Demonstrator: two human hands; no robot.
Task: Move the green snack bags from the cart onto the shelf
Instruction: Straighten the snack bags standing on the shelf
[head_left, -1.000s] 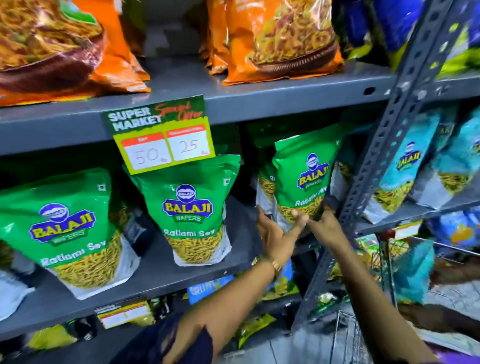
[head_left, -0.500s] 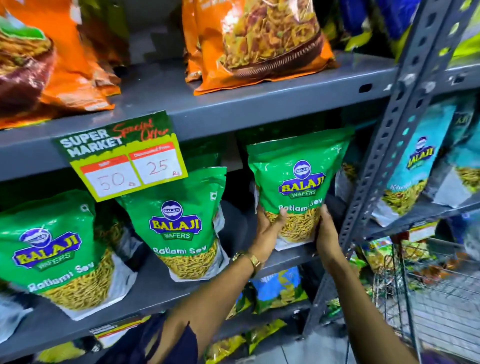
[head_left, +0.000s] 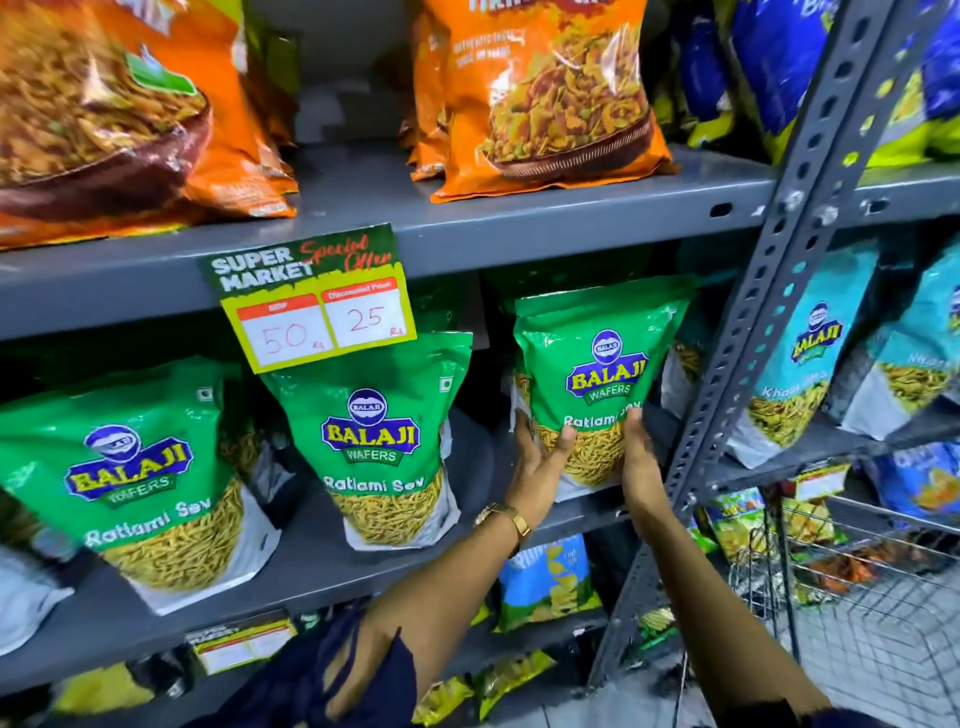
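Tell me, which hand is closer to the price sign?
Left. The left hand grips the green bag below and right of the price sign; the right hand holds the bag's far side.

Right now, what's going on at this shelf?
A person is stocking green snack bags. Both hands grip the lower part of one green bag, the left hand on its left edge and the right hand on its right, holding it upright at the right end of the middle shelf. Two more green bags already stand to its left, under a price tag. A wire cart sits at lower right.
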